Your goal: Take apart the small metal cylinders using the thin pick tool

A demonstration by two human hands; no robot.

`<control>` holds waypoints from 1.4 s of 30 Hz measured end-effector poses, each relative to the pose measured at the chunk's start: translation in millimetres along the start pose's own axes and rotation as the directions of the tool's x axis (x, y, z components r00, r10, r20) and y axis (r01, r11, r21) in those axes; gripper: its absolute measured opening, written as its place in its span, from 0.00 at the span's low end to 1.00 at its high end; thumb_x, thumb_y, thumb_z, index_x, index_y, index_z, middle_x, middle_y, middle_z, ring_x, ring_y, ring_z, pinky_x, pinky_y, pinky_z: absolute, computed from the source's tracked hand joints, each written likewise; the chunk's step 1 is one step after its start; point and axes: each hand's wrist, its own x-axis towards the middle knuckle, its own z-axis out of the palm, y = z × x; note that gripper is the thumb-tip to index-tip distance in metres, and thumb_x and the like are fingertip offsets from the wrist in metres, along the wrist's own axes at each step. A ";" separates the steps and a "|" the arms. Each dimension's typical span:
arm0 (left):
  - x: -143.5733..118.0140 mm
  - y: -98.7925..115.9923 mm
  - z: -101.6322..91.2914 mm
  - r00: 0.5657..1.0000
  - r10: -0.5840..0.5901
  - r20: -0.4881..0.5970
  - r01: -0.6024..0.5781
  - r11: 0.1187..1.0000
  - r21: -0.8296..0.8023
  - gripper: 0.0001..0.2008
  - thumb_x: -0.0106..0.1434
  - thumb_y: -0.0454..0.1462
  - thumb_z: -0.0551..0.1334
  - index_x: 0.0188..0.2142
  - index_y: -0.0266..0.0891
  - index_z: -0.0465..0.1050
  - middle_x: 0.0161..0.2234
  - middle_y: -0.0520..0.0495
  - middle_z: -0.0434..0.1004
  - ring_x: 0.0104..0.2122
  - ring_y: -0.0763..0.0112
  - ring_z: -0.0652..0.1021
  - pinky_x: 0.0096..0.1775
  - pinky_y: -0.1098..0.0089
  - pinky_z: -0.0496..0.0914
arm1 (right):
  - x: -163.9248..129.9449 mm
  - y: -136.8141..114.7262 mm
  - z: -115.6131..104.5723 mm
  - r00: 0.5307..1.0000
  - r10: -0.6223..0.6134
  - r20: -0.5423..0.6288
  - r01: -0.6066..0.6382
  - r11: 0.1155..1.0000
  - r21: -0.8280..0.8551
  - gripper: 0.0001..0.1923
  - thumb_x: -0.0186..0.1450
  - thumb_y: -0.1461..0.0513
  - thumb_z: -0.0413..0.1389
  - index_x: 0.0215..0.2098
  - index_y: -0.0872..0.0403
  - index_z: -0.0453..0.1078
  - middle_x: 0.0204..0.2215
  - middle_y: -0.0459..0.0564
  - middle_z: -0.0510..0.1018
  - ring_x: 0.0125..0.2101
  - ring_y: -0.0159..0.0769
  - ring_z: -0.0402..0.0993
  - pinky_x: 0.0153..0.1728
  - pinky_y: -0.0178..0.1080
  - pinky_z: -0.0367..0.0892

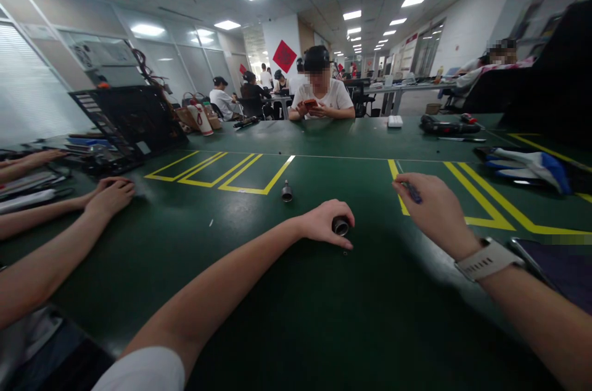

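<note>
Nearest the camera, the person's two forearms reach out over the green table (pixel 296 317). The left hand (pixel 324 223) lies on the tabletop with its fingers curled round a short dark metal cylinder (pixel 341 226), whose open end faces right; the cylinder rests on the table under the grip. The right hand (pixel 432 209), with a pale watch (pixel 485 259) on its wrist, is closed round a small blue-handled tool (pixel 412 192) (probably a screwdriver, though only the handle end shows) and hangs just above the yellow floor-style tape lines (pixel 481 200), near the cylinder but apart from it. As a judgement, the work is at an early or middle stage: tool and part are each in hand but not yet brought together.

A little further on, a second small metal piece (pixel 287 191) stands alone, untouched. To the left, another person's hand (pixel 111 193) rests flat. Beyond, an open black case (pixel 129 126) stands, and a seated person (pixel 321 95) holds a phone.
</note>
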 end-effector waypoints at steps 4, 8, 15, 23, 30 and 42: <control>-1.0 6.9 1.0 1.000 -0.028 0.006 0.028 0.997 0.078 0.17 0.54 0.47 0.64 0.38 0.39 0.69 0.41 0.46 0.69 0.43 0.65 0.69 0.46 0.66 0.62 | 10.6 38.2 12.5 0.991 0.024 0.134 0.038 0.896 -0.442 0.15 0.64 0.58 0.47 0.45 0.56 0.67 0.49 0.60 0.72 0.50 0.53 0.63 0.44 0.52 0.59; -0.8 20.3 1.6 0.999 -0.048 0.004 0.046 0.981 0.190 0.13 0.60 0.45 0.58 0.38 0.38 0.68 0.40 0.45 0.69 0.41 0.66 0.69 0.44 0.65 0.62 | 10.1 66.6 30.5 0.978 0.084 0.190 0.021 0.869 -0.495 0.14 0.63 0.60 0.47 0.42 0.57 0.69 0.45 0.62 0.74 0.46 0.54 0.65 0.42 0.53 0.59; 5.7 28.5 10.9 0.994 -0.095 -0.048 0.103 0.964 0.244 0.07 0.64 0.39 0.54 0.36 0.37 0.66 0.36 0.46 0.68 0.37 0.68 0.69 0.41 0.67 0.63 | 18.9 98.4 41.6 0.967 0.178 0.184 -0.056 0.850 -0.525 0.14 0.64 0.61 0.45 0.41 0.56 0.70 0.41 0.62 0.75 0.39 0.51 0.69 0.31 0.45 0.62; 20.7 18.7 11.6 0.998 -0.046 -0.036 0.054 0.958 0.280 0.07 0.64 0.38 0.53 0.35 0.37 0.66 0.36 0.47 0.67 0.36 0.70 0.68 0.40 0.69 0.64 | 24.7 120.3 29.0 0.971 0.190 0.149 -0.077 0.829 -0.555 0.15 0.64 0.65 0.43 0.40 0.58 0.70 0.38 0.67 0.75 0.37 0.51 0.70 0.29 0.45 0.57; 54.3 10.7 15.2 1.000 0.005 0.004 -0.006 0.970 0.242 0.07 0.64 0.37 0.53 0.35 0.37 0.66 0.36 0.47 0.67 0.37 0.69 0.69 0.40 0.69 0.64 | 28.1 122.6 16.8 0.959 0.229 0.169 -0.079 0.783 -0.617 0.15 0.64 0.67 0.42 0.37 0.57 0.71 0.37 0.67 0.75 0.40 0.52 0.70 0.31 0.47 0.54; 9.3 27.6 -7.4 0.990 -0.028 0.136 0.019 0.998 0.068 0.23 0.57 0.52 0.59 0.43 0.37 0.63 0.41 0.46 0.66 0.39 0.68 0.67 0.40 0.69 0.64 | 33.8 129.2 18.0 0.862 0.489 0.134 -0.255 0.647 -0.719 0.21 0.66 0.68 0.36 0.42 0.64 0.70 0.42 0.70 0.73 0.45 0.57 0.67 0.35 0.49 0.57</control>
